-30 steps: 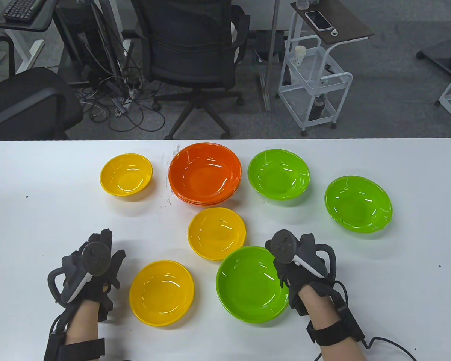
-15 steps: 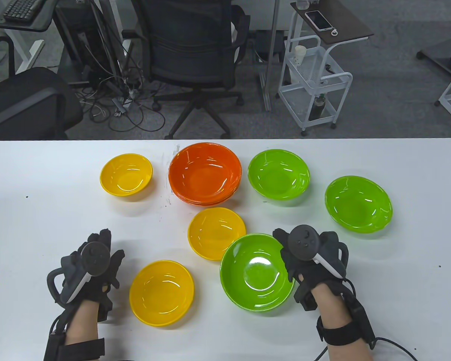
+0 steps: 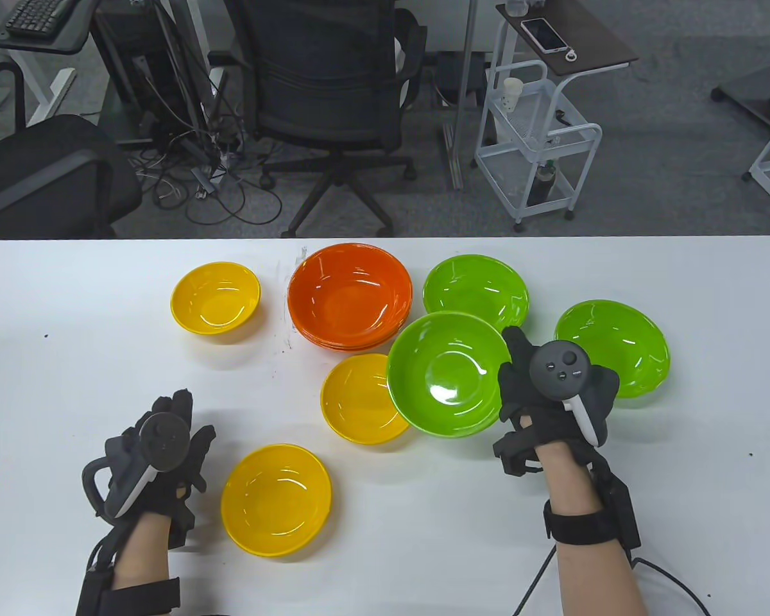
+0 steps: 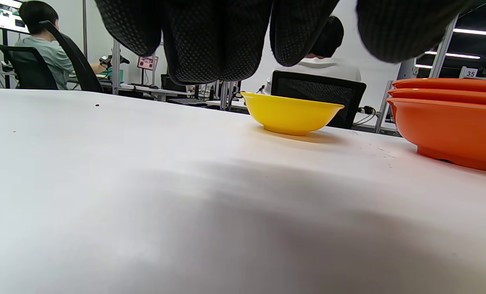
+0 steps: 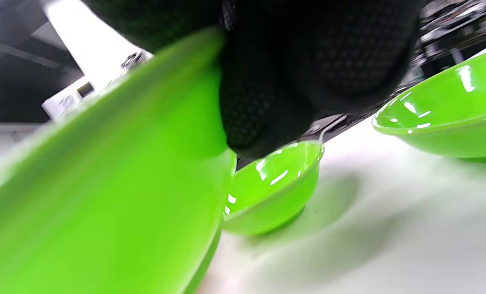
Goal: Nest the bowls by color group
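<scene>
Above the table's (image 3: 70,295) middle, held a green bowl (image 3: 446,375) aloft, gripped at its right rim by the right hand (image 3: 555,391), overlapping a yellow bowl (image 3: 353,401). Beyond it, toward the far edge, sat two more green bowls (image 3: 475,285) (image 3: 616,340), an orange stack (image 3: 350,295) and a second yellow bowl (image 3: 215,298). Near the front edge, a third yellow bowl (image 3: 276,500); beside it rested the left hand (image 3: 154,462), empty, fingers loose. Read "35" on a tag (image 4: 467,72) in the left wrist view.

table view: overhead | wrist views: low, near white table (image 3: 680,487)
</scene>
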Action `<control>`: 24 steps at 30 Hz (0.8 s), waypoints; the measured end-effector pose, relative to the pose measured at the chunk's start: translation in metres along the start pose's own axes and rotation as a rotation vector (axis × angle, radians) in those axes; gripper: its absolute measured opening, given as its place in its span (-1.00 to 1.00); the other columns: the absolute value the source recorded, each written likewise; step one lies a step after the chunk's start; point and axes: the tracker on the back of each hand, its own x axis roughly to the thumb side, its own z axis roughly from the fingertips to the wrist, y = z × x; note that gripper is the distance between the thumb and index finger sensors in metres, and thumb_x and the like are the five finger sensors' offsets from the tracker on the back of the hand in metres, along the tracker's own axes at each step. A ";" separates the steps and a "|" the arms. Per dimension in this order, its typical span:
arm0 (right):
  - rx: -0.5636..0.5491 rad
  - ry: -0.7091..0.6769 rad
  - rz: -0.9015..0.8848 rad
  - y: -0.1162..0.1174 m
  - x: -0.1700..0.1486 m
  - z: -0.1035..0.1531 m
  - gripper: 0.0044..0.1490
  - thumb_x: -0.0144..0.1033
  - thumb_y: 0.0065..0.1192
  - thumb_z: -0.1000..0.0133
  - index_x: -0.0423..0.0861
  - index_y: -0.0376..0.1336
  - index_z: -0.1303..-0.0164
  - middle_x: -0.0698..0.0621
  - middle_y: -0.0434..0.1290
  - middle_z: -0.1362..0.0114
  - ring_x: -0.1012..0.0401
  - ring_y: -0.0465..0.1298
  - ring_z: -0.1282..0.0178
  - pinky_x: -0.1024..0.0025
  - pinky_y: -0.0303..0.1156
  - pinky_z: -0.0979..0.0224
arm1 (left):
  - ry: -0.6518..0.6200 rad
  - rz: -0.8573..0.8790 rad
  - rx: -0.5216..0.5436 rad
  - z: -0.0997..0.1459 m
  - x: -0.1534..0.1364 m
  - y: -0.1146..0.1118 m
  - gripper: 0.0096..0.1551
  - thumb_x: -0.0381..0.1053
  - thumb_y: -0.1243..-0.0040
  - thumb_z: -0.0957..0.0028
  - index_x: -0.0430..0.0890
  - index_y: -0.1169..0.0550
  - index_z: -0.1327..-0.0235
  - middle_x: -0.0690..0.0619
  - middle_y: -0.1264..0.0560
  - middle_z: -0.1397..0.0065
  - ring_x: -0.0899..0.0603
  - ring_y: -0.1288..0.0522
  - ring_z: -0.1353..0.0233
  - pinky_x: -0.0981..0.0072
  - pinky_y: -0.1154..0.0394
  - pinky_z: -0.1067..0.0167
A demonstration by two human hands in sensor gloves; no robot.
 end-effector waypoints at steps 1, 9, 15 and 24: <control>-0.030 0.011 -0.012 0.000 -0.001 -0.004 -0.27 -0.30 0.25 -0.01 -0.02 0.13 -0.43 -0.06 0.44 -0.24 0.15 0.74 0.29 0.32 0.64 0.14 | 0.000 0.001 -0.001 0.000 0.000 0.000 -0.15 0.36 -0.13 0.02 0.13 -0.35 -0.59 -0.10 -0.40 -0.66 -0.27 -0.49 -0.57 -0.14 -0.32 -0.49; -0.124 0.110 0.011 0.000 0.002 -0.035 -0.21 -0.36 0.23 -0.01 -0.01 0.04 -0.47 -0.20 0.21 -0.45 0.15 0.74 0.27 0.34 0.65 0.14 | -0.002 0.003 -0.008 -0.001 0.000 -0.002 -0.15 0.36 -0.13 0.02 0.13 -0.35 -0.59 -0.10 -0.40 -0.65 -0.27 -0.49 -0.58 -0.14 -0.31 -0.50; -0.131 0.191 -0.022 0.009 0.000 -0.053 -0.30 -0.39 0.24 -0.01 -0.01 0.16 -0.42 -0.22 0.19 -0.45 0.11 0.74 0.25 0.32 0.66 0.12 | -0.008 0.004 -0.010 -0.001 0.001 -0.002 -0.15 0.36 -0.13 0.02 0.13 -0.36 -0.59 -0.10 -0.40 -0.66 -0.27 -0.49 -0.58 -0.15 -0.30 -0.50; -0.113 0.231 0.055 0.027 0.003 -0.071 -0.30 -0.38 0.28 0.00 -0.06 0.18 -0.40 -0.24 0.19 -0.45 0.10 0.76 0.23 0.33 0.69 0.12 | -0.023 -0.003 0.004 -0.001 0.003 -0.004 -0.16 0.36 -0.13 0.02 0.13 -0.37 -0.58 -0.10 -0.41 -0.65 -0.26 -0.50 -0.57 -0.14 -0.31 -0.50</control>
